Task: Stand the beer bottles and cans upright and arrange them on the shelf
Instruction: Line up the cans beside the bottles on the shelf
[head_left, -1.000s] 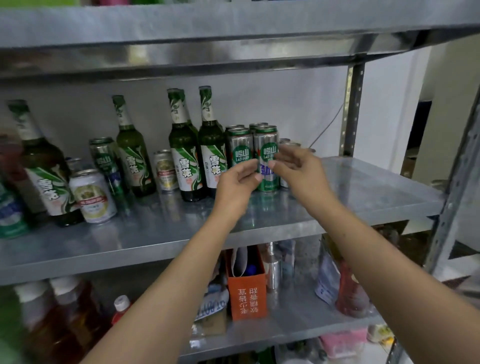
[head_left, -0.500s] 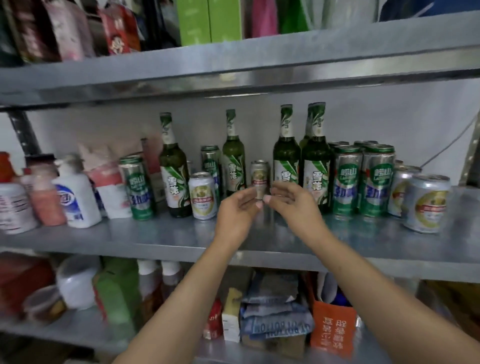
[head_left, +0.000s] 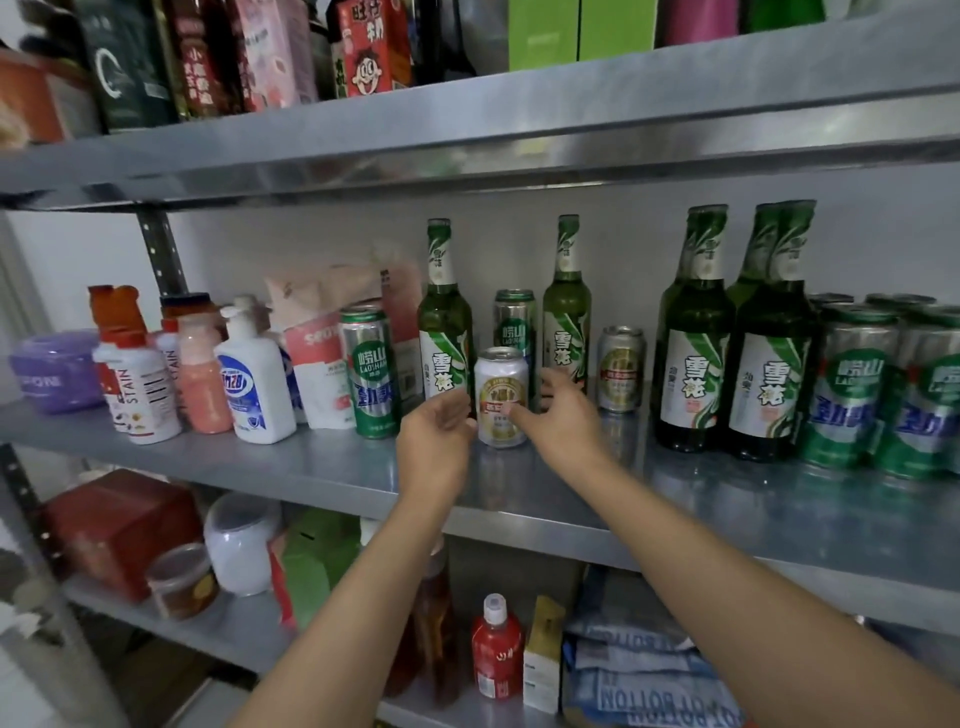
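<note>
Metal shelf (head_left: 727, 519), middle tier: all beer stands upright.

Bottles (head_left: 693, 332): green glass, white label reading 雪花. Count four plain: two apart at centre, two touching at right. A fifth neck seems to show behind the rightmost pair; not certain.

Green cans (head_left: 369, 371): marked 崂山 LAOSHAN, blue characters beneath. Count six at least: one left of the bottles, one at the back between the two centre bottles, and four packed at the right edge, the rear two showing tops only.

Left of the beer, non-task items crowd the tier: a pink-and-white bag (head_left: 317, 364), a white pump bottle (head_left: 254, 384) with a blue label, and a bottle lettered STAIN (head_left: 140, 395).

Short cans, count two. The silver can (head_left: 621, 369) stands between centre and right bottles. The white can (head_left: 501, 397), with a gold emblem and red band, print too small to read, stands at the front, partly hiding the back green can.

My left hand (head_left: 436, 436) and right hand (head_left: 563, 415) flank the white can, fingers loose, gap narrow, holding nothing. Right thumb tip lies at its face; contact unclear.
</note>
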